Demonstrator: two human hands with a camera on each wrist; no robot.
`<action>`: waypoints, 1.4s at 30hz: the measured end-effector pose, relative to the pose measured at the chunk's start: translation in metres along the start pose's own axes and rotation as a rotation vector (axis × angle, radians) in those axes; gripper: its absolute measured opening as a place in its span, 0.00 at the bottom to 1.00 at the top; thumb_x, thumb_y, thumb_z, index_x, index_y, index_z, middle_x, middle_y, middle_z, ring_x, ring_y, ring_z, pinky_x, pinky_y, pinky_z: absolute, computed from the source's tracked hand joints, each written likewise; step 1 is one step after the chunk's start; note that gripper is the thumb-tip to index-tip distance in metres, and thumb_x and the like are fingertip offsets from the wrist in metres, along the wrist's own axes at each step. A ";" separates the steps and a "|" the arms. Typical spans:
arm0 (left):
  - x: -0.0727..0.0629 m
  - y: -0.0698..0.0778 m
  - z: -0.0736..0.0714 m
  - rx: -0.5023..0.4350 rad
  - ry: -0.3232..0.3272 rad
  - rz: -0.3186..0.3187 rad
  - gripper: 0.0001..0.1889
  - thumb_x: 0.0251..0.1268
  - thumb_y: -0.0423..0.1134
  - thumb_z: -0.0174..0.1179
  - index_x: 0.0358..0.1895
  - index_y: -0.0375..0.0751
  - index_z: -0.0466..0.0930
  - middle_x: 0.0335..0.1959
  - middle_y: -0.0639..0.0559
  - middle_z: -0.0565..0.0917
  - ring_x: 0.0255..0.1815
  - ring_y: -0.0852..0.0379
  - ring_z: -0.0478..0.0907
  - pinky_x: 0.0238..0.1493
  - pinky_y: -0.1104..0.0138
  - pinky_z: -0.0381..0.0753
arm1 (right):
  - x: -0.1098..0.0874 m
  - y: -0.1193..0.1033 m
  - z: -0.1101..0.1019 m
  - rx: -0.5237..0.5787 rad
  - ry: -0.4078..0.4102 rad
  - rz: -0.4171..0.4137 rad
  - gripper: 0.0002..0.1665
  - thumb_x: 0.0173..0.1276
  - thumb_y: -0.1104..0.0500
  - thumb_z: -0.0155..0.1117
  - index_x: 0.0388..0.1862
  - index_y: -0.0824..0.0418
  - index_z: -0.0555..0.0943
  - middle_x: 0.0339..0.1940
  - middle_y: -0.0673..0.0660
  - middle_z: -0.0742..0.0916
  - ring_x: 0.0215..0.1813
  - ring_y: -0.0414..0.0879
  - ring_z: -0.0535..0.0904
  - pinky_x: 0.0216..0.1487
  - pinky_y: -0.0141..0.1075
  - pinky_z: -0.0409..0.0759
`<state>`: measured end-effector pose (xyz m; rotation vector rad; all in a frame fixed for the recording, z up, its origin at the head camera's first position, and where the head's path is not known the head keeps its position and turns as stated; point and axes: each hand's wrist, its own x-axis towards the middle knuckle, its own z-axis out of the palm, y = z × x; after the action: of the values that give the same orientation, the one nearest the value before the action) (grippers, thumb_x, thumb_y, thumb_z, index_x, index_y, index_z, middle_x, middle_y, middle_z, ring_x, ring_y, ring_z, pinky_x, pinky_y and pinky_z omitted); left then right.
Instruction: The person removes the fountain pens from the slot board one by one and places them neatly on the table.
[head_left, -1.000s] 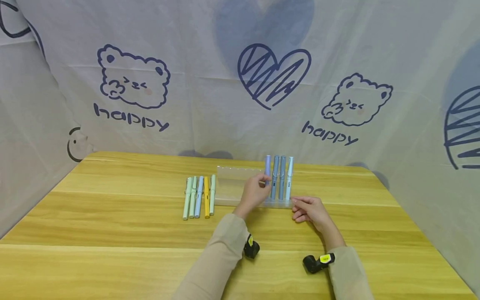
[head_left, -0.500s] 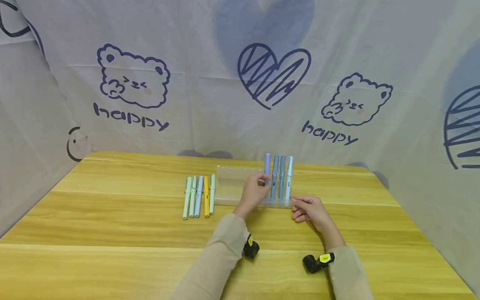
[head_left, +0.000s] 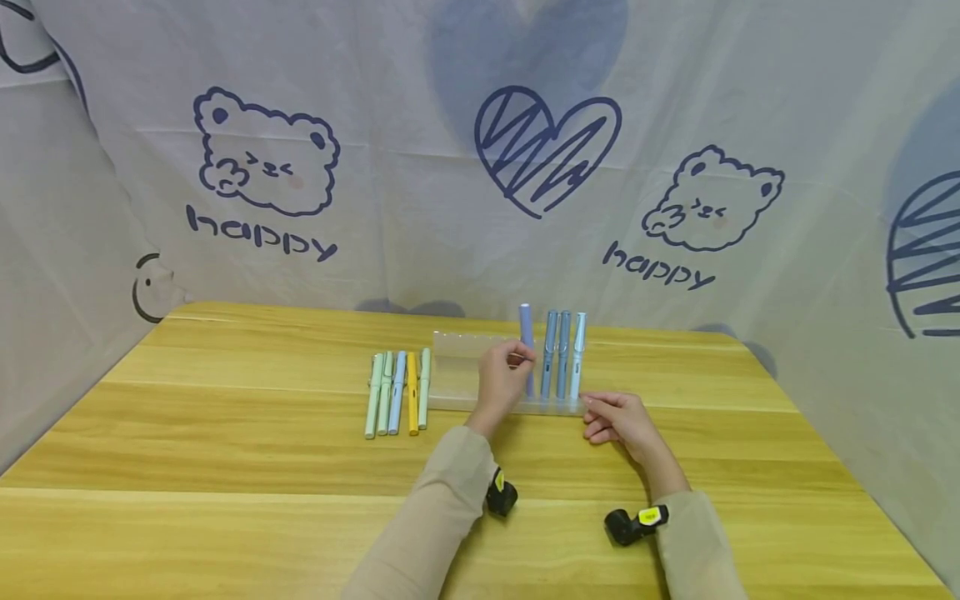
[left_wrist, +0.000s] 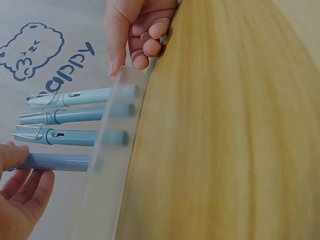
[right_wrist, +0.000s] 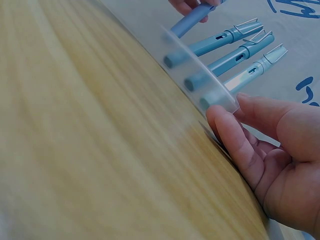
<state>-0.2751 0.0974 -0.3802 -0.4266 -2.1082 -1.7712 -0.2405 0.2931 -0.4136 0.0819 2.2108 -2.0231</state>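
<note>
My left hand (head_left: 501, 379) pinches a purple pen (head_left: 526, 323) between thumb and fingers. The pen stands nearly upright, its lower end at the front lip of a clear plastic pen stand (head_left: 457, 375). In the left wrist view, that lower end of the purple pen (left_wrist: 60, 161) meets the frosted lip (left_wrist: 107, 185). To its right, two dark blue pens (head_left: 550, 354) and a light blue pen (head_left: 578, 358) lean in the stand. My right hand (head_left: 622, 421) grips the stand's right front corner with thumb and index finger, as the right wrist view shows.
Left of the stand, several pens lie side by side on the wooden table (head_left: 262, 450): green ones (head_left: 372, 398), a light blue one (head_left: 398, 396) and a yellow one (head_left: 413, 396). A printed cloth (head_left: 420, 233) hangs behind the table.
My left hand has shifted slightly left with the purple pen, widening its distance from the dark blue pens. The right hand keeps its place at the corner.
</note>
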 end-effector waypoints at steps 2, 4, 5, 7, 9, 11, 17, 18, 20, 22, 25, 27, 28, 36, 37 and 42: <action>0.000 0.001 -0.001 -0.002 0.006 -0.002 0.04 0.51 0.21 0.58 0.24 0.30 0.77 0.29 0.42 0.79 0.29 0.50 0.78 0.31 0.71 0.79 | 0.000 0.000 0.000 0.001 0.000 0.001 0.24 0.66 0.63 0.53 0.54 0.80 0.67 0.21 0.55 0.79 0.19 0.42 0.78 0.21 0.33 0.80; 0.000 0.003 -0.002 -0.002 0.010 -0.001 0.04 0.51 0.21 0.58 0.24 0.30 0.77 0.29 0.43 0.77 0.30 0.51 0.77 0.32 0.70 0.78 | 0.000 0.000 0.000 0.001 0.001 0.001 0.24 0.66 0.63 0.53 0.54 0.80 0.67 0.21 0.55 0.80 0.19 0.43 0.78 0.21 0.33 0.80; 0.000 0.004 -0.002 -0.003 0.011 0.002 0.04 0.52 0.21 0.57 0.24 0.31 0.77 0.30 0.43 0.77 0.31 0.51 0.77 0.32 0.70 0.79 | 0.000 0.000 0.000 0.003 0.001 0.001 0.24 0.66 0.63 0.53 0.54 0.80 0.67 0.21 0.55 0.80 0.19 0.43 0.78 0.21 0.33 0.80; -0.001 0.005 -0.004 0.001 0.011 0.006 0.04 0.53 0.22 0.57 0.25 0.31 0.77 0.30 0.44 0.76 0.32 0.51 0.77 0.33 0.70 0.79 | 0.000 0.000 0.001 0.003 0.003 0.001 0.24 0.66 0.63 0.53 0.54 0.80 0.67 0.21 0.55 0.80 0.19 0.43 0.78 0.21 0.34 0.80; -0.001 0.006 -0.006 0.003 0.012 0.013 0.04 0.53 0.22 0.57 0.25 0.31 0.77 0.30 0.44 0.77 0.32 0.51 0.77 0.33 0.70 0.79 | -0.001 -0.001 0.001 0.002 0.003 -0.002 0.24 0.66 0.63 0.53 0.54 0.80 0.67 0.21 0.55 0.79 0.19 0.43 0.78 0.21 0.34 0.80; -0.001 0.006 -0.008 0.006 0.012 0.022 0.04 0.53 0.22 0.57 0.25 0.31 0.77 0.31 0.43 0.77 0.32 0.51 0.77 0.32 0.69 0.79 | -0.001 -0.001 0.001 0.002 0.006 -0.005 0.24 0.66 0.63 0.53 0.54 0.80 0.68 0.21 0.55 0.79 0.19 0.43 0.78 0.21 0.34 0.80; -0.001 0.006 -0.014 0.002 0.005 0.037 0.05 0.53 0.21 0.57 0.25 0.31 0.77 0.31 0.43 0.77 0.33 0.50 0.76 0.31 0.70 0.79 | -0.002 -0.002 0.001 -0.011 0.008 -0.011 0.24 0.66 0.62 0.54 0.53 0.80 0.68 0.21 0.55 0.79 0.19 0.43 0.79 0.22 0.34 0.80; -0.001 0.005 -0.015 0.001 0.004 0.040 0.05 0.53 0.21 0.57 0.25 0.31 0.77 0.31 0.43 0.76 0.33 0.50 0.76 0.31 0.71 0.79 | -0.002 -0.002 0.001 -0.013 0.008 -0.010 0.24 0.66 0.62 0.54 0.54 0.80 0.68 0.21 0.55 0.79 0.19 0.43 0.79 0.22 0.34 0.80; -0.002 0.005 -0.017 0.003 0.006 0.050 0.05 0.52 0.21 0.57 0.24 0.31 0.77 0.31 0.43 0.75 0.33 0.50 0.76 0.31 0.71 0.79 | -0.002 -0.002 0.001 -0.018 0.008 -0.009 0.24 0.66 0.62 0.54 0.54 0.80 0.68 0.21 0.55 0.79 0.19 0.43 0.79 0.22 0.34 0.80; -0.002 0.004 -0.020 0.000 0.007 0.054 0.05 0.51 0.20 0.57 0.24 0.31 0.78 0.30 0.44 0.74 0.33 0.49 0.75 0.30 0.72 0.79 | -0.002 -0.002 0.001 -0.022 0.010 -0.007 0.24 0.66 0.62 0.54 0.54 0.80 0.68 0.21 0.55 0.79 0.19 0.43 0.79 0.22 0.34 0.80; -0.003 0.004 -0.023 0.001 0.002 0.055 0.05 0.51 0.20 0.57 0.25 0.31 0.78 0.30 0.44 0.73 0.33 0.49 0.75 0.30 0.72 0.79 | -0.003 -0.003 0.001 -0.027 0.012 -0.004 0.24 0.66 0.61 0.54 0.54 0.80 0.68 0.21 0.55 0.79 0.19 0.43 0.78 0.22 0.34 0.80; -0.004 0.004 -0.026 0.004 -0.003 0.052 0.05 0.51 0.20 0.57 0.26 0.31 0.79 0.31 0.44 0.73 0.33 0.49 0.75 0.31 0.71 0.79 | -0.003 -0.003 0.001 -0.030 0.013 -0.003 0.24 0.66 0.61 0.54 0.54 0.79 0.68 0.21 0.55 0.79 0.19 0.43 0.78 0.22 0.34 0.80; -0.004 0.003 -0.027 0.007 -0.005 0.054 0.05 0.51 0.20 0.57 0.26 0.31 0.79 0.31 0.44 0.73 0.33 0.49 0.76 0.31 0.71 0.79 | -0.003 -0.003 0.002 -0.030 0.012 -0.003 0.24 0.66 0.61 0.54 0.54 0.79 0.68 0.21 0.55 0.79 0.19 0.43 0.78 0.22 0.34 0.80; -0.006 0.001 -0.038 0.019 -0.007 0.083 0.04 0.50 0.21 0.59 0.28 0.31 0.81 0.35 0.41 0.74 0.31 0.49 0.77 0.30 0.70 0.79 | -0.003 -0.004 0.002 -0.019 0.004 -0.005 0.25 0.66 0.62 0.54 0.55 0.80 0.67 0.21 0.55 0.79 0.19 0.43 0.78 0.22 0.34 0.80; -0.006 0.001 -0.040 0.016 -0.007 0.087 0.04 0.50 0.21 0.59 0.28 0.31 0.81 0.36 0.41 0.74 0.31 0.49 0.76 0.30 0.70 0.79 | -0.004 -0.004 0.002 -0.018 0.004 -0.004 0.25 0.66 0.62 0.54 0.54 0.80 0.67 0.21 0.55 0.79 0.19 0.43 0.78 0.22 0.34 0.80; -0.006 -0.001 -0.050 0.013 0.002 0.094 0.05 0.48 0.21 0.61 0.30 0.30 0.81 0.38 0.40 0.75 0.29 0.48 0.76 0.27 0.69 0.79 | -0.003 -0.004 0.002 -0.020 0.009 -0.002 0.25 0.66 0.61 0.54 0.55 0.80 0.67 0.22 0.55 0.80 0.19 0.43 0.78 0.22 0.34 0.80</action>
<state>-0.2663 0.0481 -0.3767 -0.5120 -2.0618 -1.7036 -0.2375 0.2912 -0.4094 0.0868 2.2371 -2.0055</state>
